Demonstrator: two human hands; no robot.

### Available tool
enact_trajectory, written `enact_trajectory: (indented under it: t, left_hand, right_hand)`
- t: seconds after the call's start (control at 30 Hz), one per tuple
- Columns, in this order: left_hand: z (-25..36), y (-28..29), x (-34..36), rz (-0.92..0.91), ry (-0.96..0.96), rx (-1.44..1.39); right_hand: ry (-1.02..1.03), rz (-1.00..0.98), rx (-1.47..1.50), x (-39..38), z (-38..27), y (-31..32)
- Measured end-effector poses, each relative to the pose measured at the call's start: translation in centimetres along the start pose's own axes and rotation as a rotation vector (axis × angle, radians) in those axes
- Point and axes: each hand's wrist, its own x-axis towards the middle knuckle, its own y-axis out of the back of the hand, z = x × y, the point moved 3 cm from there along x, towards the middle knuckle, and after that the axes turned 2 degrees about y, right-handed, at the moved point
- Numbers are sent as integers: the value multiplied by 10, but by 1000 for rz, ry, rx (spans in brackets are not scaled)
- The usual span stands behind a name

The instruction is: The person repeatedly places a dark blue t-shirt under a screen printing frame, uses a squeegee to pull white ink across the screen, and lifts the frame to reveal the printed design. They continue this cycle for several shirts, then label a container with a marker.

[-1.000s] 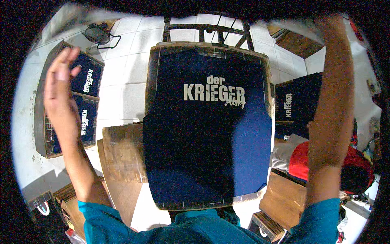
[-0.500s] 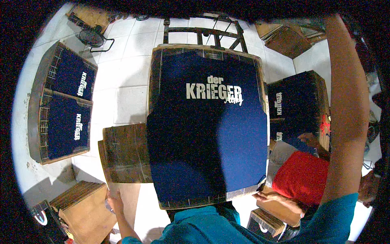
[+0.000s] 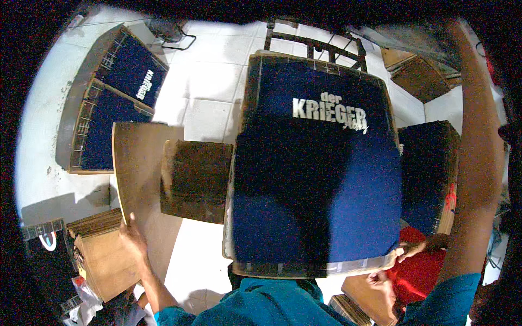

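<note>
Left fingers (image 3: 131,219) clamped on edge of brown board (image 3: 139,168) | board extends forward, long axis fore-and-aft | left hand (image 3: 134,239) nearer | right fingers out of view, cannot tell

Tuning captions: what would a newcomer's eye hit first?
The navy fabric with its white print, spread on a large board at centre. Then the left hand gripping a brown board by its edge, at left; and a co-worker's red garment, lower right.

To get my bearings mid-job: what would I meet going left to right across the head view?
Black printed cloth, left hand, dark brown panel, large blue printed cloth, right forearm.
</note>
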Motion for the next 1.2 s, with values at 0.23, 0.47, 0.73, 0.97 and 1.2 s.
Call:
enact_trajectory:
  t: [0.23,0.47,0.73,0.97,1.2]
  left_hand:
    - [22,73,-107,-77,-353,-182]
    - [57,63,-266,-767,-798,4]
    - [39,-46,-335,-1022,-1050,209]
    - [-29,-58,-221,-311,-487,131]
    - [-110,-37,-122,-513,219,-52]
  right_hand:
    - [-101,-1,-70,-80,-90,15]
    - [-143,-10,-141,-116,-128,50]
    - [-115,-34,-262,-97,-150,43]
    - [-105,-10,-282,-103,-141,31]
    - [-164,-32,-142,-105,-129,24]
